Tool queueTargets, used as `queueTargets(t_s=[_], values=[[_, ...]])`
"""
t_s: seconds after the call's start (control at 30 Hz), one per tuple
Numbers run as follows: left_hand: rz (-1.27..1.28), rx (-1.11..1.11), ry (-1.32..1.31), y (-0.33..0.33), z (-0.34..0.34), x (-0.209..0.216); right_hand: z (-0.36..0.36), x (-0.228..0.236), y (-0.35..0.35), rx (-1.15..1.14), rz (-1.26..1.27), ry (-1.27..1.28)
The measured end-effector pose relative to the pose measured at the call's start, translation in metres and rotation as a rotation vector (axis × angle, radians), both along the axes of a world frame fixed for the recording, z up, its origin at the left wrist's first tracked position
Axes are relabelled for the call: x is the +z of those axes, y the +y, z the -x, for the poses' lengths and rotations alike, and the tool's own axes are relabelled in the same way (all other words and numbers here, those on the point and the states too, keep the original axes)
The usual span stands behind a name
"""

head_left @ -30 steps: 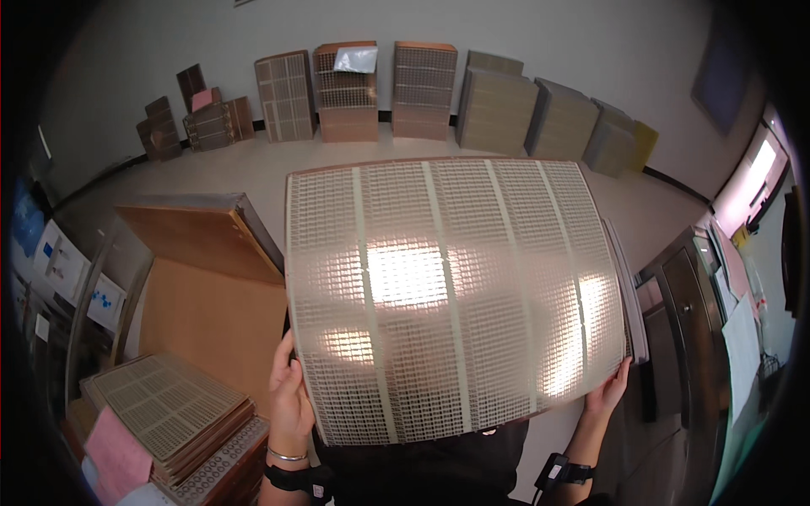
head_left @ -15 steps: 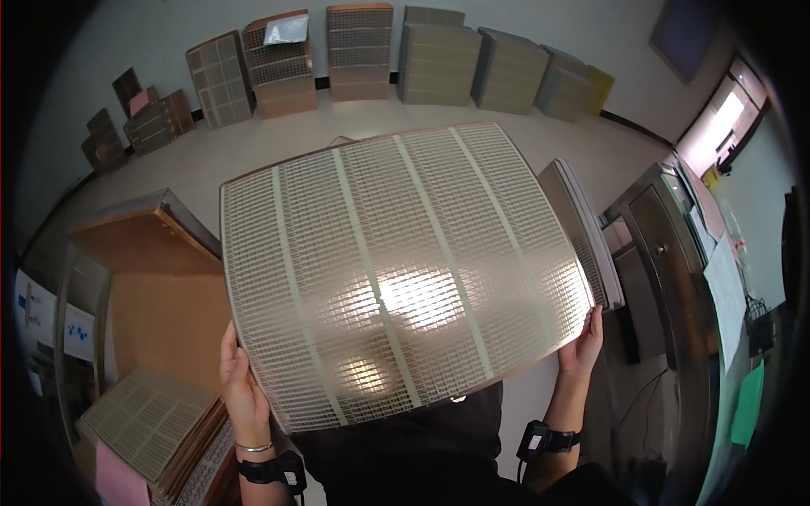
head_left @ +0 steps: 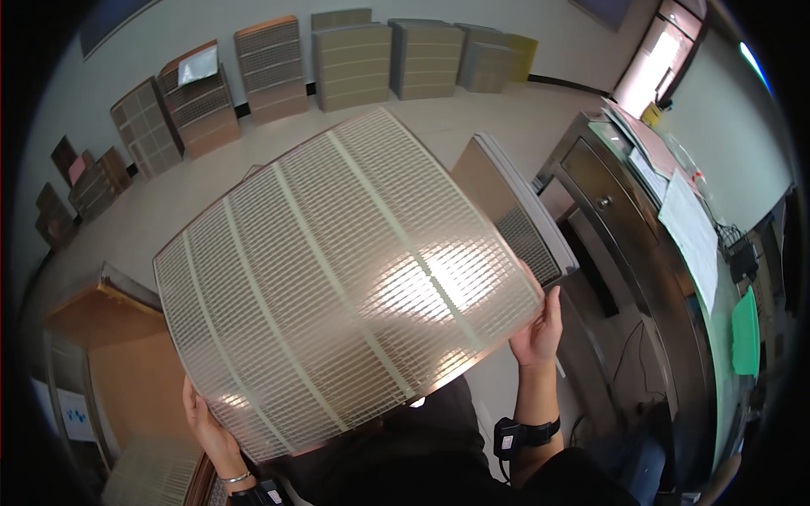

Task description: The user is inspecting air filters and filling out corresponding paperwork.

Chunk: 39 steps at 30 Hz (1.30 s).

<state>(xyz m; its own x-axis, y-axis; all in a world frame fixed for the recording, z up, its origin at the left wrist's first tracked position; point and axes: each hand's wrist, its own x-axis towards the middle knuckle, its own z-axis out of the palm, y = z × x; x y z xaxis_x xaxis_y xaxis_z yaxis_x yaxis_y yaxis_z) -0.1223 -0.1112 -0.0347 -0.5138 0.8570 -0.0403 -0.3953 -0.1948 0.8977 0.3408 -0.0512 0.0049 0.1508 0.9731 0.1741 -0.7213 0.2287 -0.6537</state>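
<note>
A large, shiny circuit board panel [head_left: 295,278] with a fine grid and pale stripes spans the middle of the view, held up in front of my body. My left hand [head_left: 211,430] grips its lower left edge, thumb and fingers closed round it. At the lower right corner my right hand [head_left: 537,333] has hold of the same panel, with some fingers hidden behind it. The panel is tilted, its right side higher than its left. Light glares off its right part. Below my left hand lies a stack of similar panels [head_left: 156,472], partly out of view.
An open brown box [head_left: 126,379] stands at the left. To the right, a framed board [head_left: 506,211] leans beside a dark desk [head_left: 624,228] with papers [head_left: 688,236] and a green tray [head_left: 744,333]. Stacks of panels [head_left: 350,67] line the far wall.
The view has swung right. The panel, still in both hands, has turned counterclockwise, its left side dropping. The stack at the lower left has slid mostly out of view.
</note>
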Motion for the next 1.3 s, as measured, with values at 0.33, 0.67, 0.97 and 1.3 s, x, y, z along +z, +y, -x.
queueTargets(t_s=[0.33, 0.67, 0.97, 1.3], values=[[0.06, 0.012, 0.016, 0.0, 0.007, -0.011, 0.001, 0.001, -0.007, 0.003, 0.033, -0.027], [0.027, 0.162, 0.187, -0.001, 0.009, -0.028, -0.005, -0.003, -0.009, 0.046, 0.0, -0.088], [0.12, 0.361, 0.355, -0.006, 0.015, -0.018, -0.031, -0.017, -0.028, 0.163, 0.176, -0.531], [0.191, 0.472, 0.335, -0.009, 0.023, -0.024, -0.027, 0.008, -0.028, 0.343, 0.123, -0.806]])
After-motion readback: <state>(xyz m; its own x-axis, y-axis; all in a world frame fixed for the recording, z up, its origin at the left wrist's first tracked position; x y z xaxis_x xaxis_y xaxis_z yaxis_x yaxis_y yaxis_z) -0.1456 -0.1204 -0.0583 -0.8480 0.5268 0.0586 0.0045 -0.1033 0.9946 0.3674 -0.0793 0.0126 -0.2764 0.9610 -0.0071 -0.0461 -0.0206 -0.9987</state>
